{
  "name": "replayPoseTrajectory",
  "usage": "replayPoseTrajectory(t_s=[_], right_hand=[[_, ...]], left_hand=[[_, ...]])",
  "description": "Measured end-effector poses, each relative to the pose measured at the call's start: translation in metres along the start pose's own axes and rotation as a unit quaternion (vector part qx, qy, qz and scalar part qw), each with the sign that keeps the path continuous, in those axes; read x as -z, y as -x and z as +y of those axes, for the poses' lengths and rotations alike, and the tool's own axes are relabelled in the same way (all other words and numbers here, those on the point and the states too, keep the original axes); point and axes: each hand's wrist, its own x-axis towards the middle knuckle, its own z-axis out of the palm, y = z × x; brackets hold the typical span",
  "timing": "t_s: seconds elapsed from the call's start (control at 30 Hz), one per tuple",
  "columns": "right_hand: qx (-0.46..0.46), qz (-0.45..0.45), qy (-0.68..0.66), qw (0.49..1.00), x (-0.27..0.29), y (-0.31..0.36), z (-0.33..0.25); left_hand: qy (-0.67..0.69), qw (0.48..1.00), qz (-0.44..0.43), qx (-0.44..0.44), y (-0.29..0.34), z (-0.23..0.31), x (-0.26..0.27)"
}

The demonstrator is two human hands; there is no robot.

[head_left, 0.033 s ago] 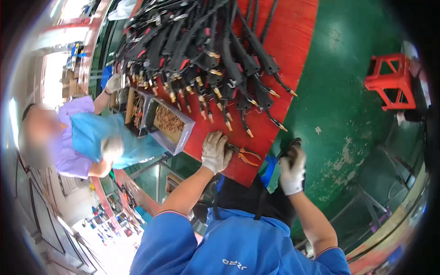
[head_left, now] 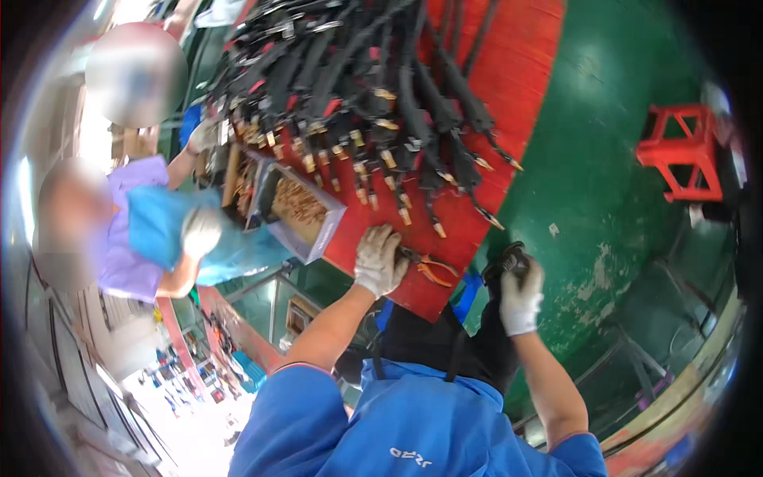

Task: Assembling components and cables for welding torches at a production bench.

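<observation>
Meanwhile, on the far left of the workshop, a co-worker (head_left: 137, 199) in a purple shirt and teal apron stood beside the red table (head_left: 461, 238), both hands gloved. Just right of that apron, at the table's edge, a box (head_left: 327, 234) held small copper-coloured parts (head_left: 298, 202). Beyond it, on the far side, lay a thick heap of black torches (head_left: 326, 83), their brass-coloured tips pointing toward the near edge.

Near the table's close corner rested the left hand (head_left: 378, 261) of a worker in blue, in a pale glove, its fingers loosely bent and its thumb set apart, wrapped around nothing that I could see. Immediately right lay the pliers (head_left: 425, 261), on the red surface, their dark nose just beside the thumb and their orange handles splayed away to the right; whether glove and metal touched, I could not tell. They looked stiff, sturdy and fairly light for one hand, the nose likely the slicker end, the orange handles the sounder place to take hold.

Farther right, off the table, the right hand (head_left: 521, 300) hung beside a dark shoe (head_left: 513, 257), fingers curled inward; whether they closed on anything could not be told. A red stool (head_left: 683, 153) stood at far right.
</observation>
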Motion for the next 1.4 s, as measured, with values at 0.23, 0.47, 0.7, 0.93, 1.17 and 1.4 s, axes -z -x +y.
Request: replayPoseTrajectory(t_s=[0.23, 0.47, 0.7, 0.93, 1.17, 1.4], right_hand=[[-0.042, 0.066, 0.173, 0.982, 0.141, -0.039, 0.110], [0.018, -0.007, 0.197, 0.980, 0.111, -0.058, 0.072], [0.165, -0.172, 0.173, 0.956, 0.005, -0.036, -0.031], [0.493, -0.307, 0.361, 0.730, -0.048, -0.032, -0.067], [0.416, -0.388, 0.509, 0.646, -0.086, -0.040, -0.088], [0.414, -0.435, 0.565, 0.567, -0.088, -0.048, -0.083]], left_hand=[[0.051, 0.998, 0.046, -0.009, -0.001, 0.002, -0.028], [0.069, 0.994, 0.080, -0.040, -0.007, 0.005, -0.012], [0.077, 0.991, 0.103, -0.022, 0.001, 0.002, -0.015], [0.093, 0.986, 0.136, -0.012, 0.007, 0.000, -0.022], [0.112, 0.989, 0.100, -0.014, 0.006, -0.001, -0.028], [0.121, 0.989, 0.081, -0.010, 0.002, 0.001, -0.025]])
